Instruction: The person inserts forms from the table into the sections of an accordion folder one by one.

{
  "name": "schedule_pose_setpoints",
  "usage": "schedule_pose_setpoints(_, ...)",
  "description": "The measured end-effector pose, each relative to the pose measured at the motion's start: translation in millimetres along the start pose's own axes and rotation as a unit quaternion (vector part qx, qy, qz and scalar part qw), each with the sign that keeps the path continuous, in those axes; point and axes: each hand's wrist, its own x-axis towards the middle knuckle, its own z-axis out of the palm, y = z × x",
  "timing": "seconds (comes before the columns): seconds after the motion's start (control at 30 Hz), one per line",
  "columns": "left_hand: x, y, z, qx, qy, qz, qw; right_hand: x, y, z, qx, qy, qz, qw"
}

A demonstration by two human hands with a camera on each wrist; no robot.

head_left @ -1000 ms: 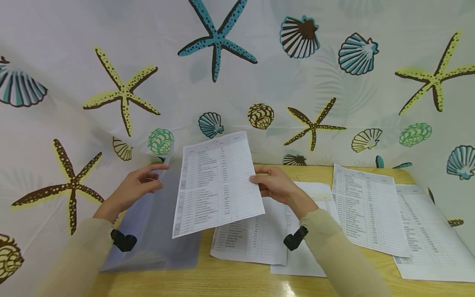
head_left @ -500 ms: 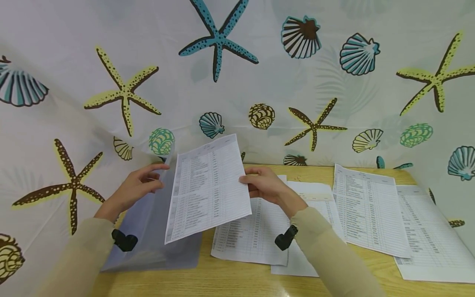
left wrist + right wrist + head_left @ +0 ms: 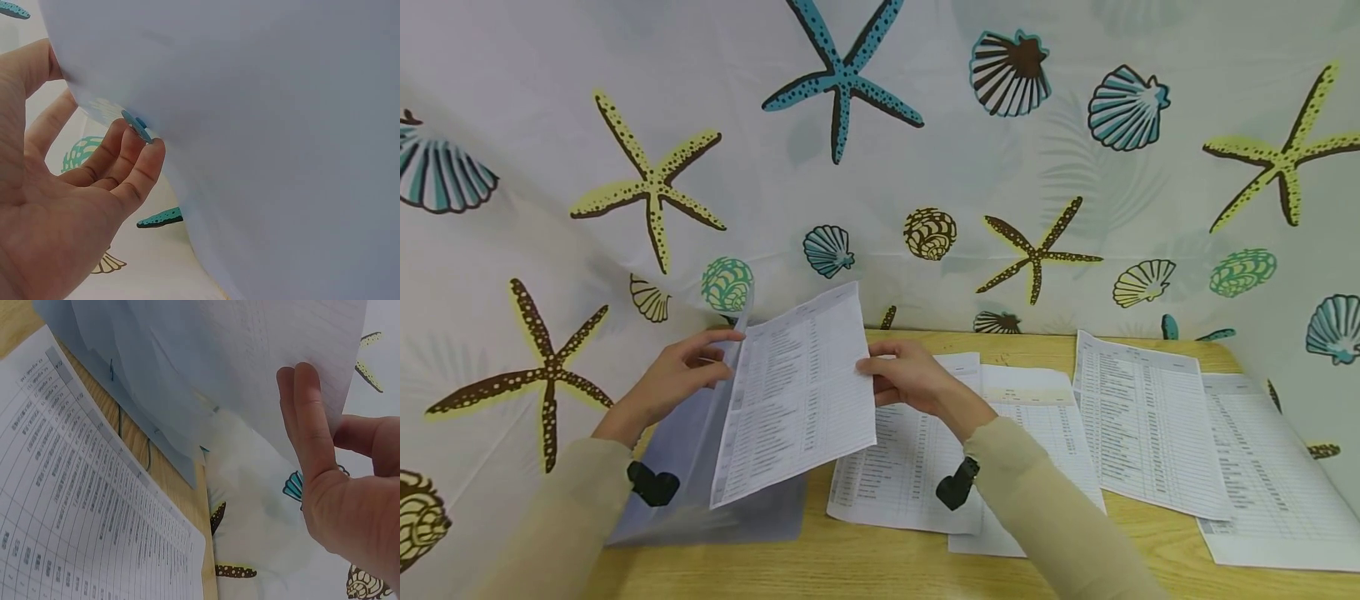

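My left hand (image 3: 673,375) holds up the flap of a translucent bluish plastic document folder (image 3: 767,521), which lies at the left of the table. In the left wrist view its fingers are curled at the flap's edge, beside a blue snap button (image 3: 136,127). Between thumb and fingers, my right hand (image 3: 906,379) pinches the right edge of a printed sheet (image 3: 797,400) with a table of text. The sheet is tilted over the folder, and its left edge reaches the raised flap. In the right wrist view, two fingers (image 3: 314,425) press flat against the back of the sheet.
Under and right of my right hand lie two overlapping printed sheets (image 3: 917,492) on the wooden table (image 3: 865,571). Two more printed sheets (image 3: 1150,433) overlap at the far right. A cloth (image 3: 880,167) with starfish and shells hangs behind the table and along its sides.
My right hand has carried the sheet leftward and slightly down, from beside the folder to over it, against the raised flap. My left hand has stayed in place.
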Motion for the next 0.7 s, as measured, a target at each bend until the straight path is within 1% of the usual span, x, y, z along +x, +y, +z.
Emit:
schedule_pose_setpoints(0.17,0.0,-0.7,0.5,-0.005,-0.003,-0.001,1.0000,2,0,10,0.001,-0.007,-0.004,1.000)
schedule_pose_setpoints(0.27,-0.1,-0.7,1.0,-0.005,-0.004,-0.002,1.0000,4,-1,13,-0.005,-0.001,-0.004,1.000)
schedule_pose_setpoints(0.4,0.2,-0.4,1.4,-0.004,-0.003,-0.003,1.0000,4,-3,15,-0.018,0.031,-0.011,0.999)
schedule_pose_setpoints(0.53,0.6,0.4,1.2,-0.005,-0.003,0.000,1.0000,3,-4,18,-0.035,0.065,-0.032,0.997)
schedule_pose_setpoints(0.6,0.8,1.3,0.9,-0.006,-0.002,0.003,1.0000,3,-4,20,-0.043,0.071,-0.041,0.996)
schedule_pose_setpoints(0.7,0.9,3.2,0.5,-0.003,0.000,0.002,1.0000,4,-2,24,-0.044,0.065,-0.047,0.996)
